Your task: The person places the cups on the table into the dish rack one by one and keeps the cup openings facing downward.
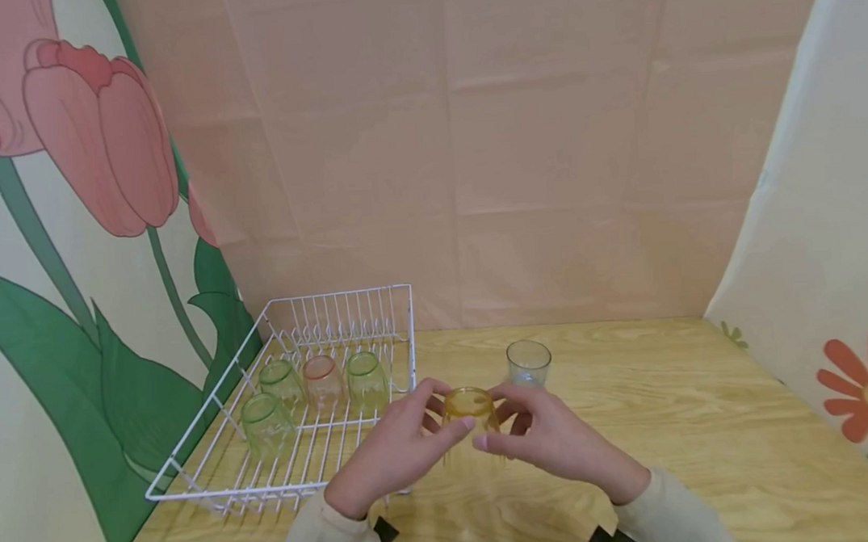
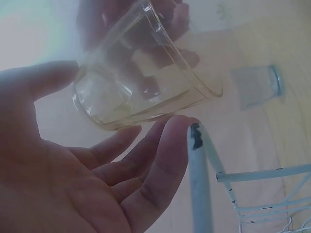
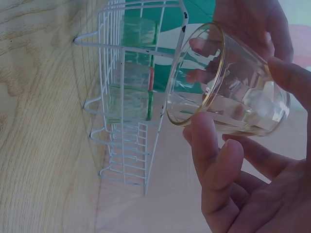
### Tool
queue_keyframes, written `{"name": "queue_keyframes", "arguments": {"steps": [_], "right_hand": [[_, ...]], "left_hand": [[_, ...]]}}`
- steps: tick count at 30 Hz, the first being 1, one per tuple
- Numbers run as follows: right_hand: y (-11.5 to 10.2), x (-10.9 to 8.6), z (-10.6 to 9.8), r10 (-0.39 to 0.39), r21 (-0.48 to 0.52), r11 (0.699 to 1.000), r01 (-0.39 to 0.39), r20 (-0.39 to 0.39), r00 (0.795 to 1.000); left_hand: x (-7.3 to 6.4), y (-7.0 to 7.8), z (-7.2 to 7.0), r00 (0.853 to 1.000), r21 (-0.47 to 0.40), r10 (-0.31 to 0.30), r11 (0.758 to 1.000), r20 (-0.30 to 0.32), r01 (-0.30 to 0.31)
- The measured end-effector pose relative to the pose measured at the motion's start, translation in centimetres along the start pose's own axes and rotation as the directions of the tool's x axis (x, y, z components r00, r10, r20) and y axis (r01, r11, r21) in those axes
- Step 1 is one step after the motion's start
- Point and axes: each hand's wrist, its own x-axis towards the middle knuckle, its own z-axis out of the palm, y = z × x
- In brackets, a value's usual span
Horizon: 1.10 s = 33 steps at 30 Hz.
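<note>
An amber-tinted drinking glass (image 1: pixel 469 400) is held between both hands in front of the body, its wide mouth turned down and its base up. My left hand (image 1: pixel 401 444) holds its left side, thumb at the base edge and fingers along the wall in the left wrist view. From the other side my right hand (image 1: pixel 558 437) grips it too; the right wrist view has its thumb near the base and fingertips by the rim of the glass (image 3: pixel 238 109). Just beyond the right hand, a bluish clear glass (image 1: pixel 529 357) stands upright on the table.
At the left stands a white wire dish rack (image 1: pixel 284 492), its near right corner close to the left hand. In it are several upturned glasses: green ones (image 1: pixel 266 428) and a pink one (image 1: pixel 324 385). A pinkish backdrop (image 1: pixel 545 153) rises behind the wooden table (image 1: pixel 675 454).
</note>
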Motion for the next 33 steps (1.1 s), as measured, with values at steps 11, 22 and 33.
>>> {"name": "queue_keyframes", "arguments": {"steps": [11, 22, 33], "right_hand": [[-0.24, -0.14, -0.03, -0.046, -0.057, 0.997, 0.047, 0.013, 0.999], [-0.46, -0.19, 0.16, -0.054, -0.061, 0.997, 0.056, 0.029, 0.998], [0.05, -0.07, 0.48, -0.068, -0.066, 0.995, 0.071, 0.057, 0.996]], "left_hand": [[-0.09, 0.30, 0.08, 1.000, 0.034, 0.007, 0.999, -0.013, -0.007], [-0.40, 0.37, -0.21, 0.999, 0.053, 0.044, 0.998, -0.007, -0.043], [-0.69, 0.46, -0.63, 1.000, 0.099, 0.015, 0.995, -0.027, -0.013]]}}
